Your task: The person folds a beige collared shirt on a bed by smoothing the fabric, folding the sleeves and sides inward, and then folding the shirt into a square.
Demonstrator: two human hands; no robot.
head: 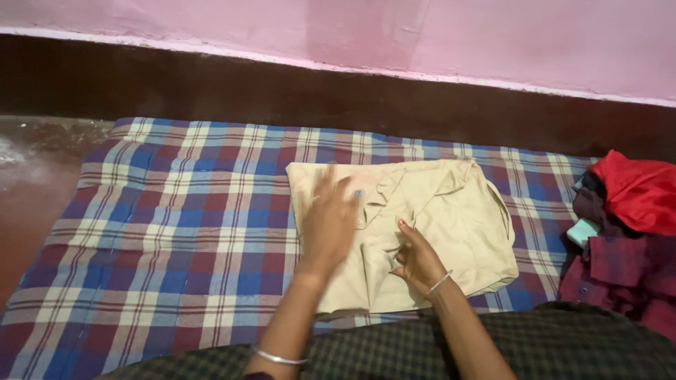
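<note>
Pink plastered wall (493,35) runs above a dark brown skirting band (211,81), with a worn brown floor (28,183) at the left. On the floor lies a blue, red and cream checked blanket (162,232), spread flat. Near its middle, slightly right, rests a cream cotton garment (451,218), partly folded, with creases gathered at its centre.

The person's left hand (327,222) lies flat on the left part of the garment, palm down, fingers spread wide; it is motion-blurred. The right hand (417,259) sits just beside it at the central fold, fingers curled narrow and pinching a crease of the cloth. A thin silver bangle (439,282) circles the right wrist.

At the blanket's right edge is a heap of clothes: a red satin cloth (637,190) on top, a maroon shirt (623,271) below. Dark green checked fabric (563,345) covers the person's lap.
</note>
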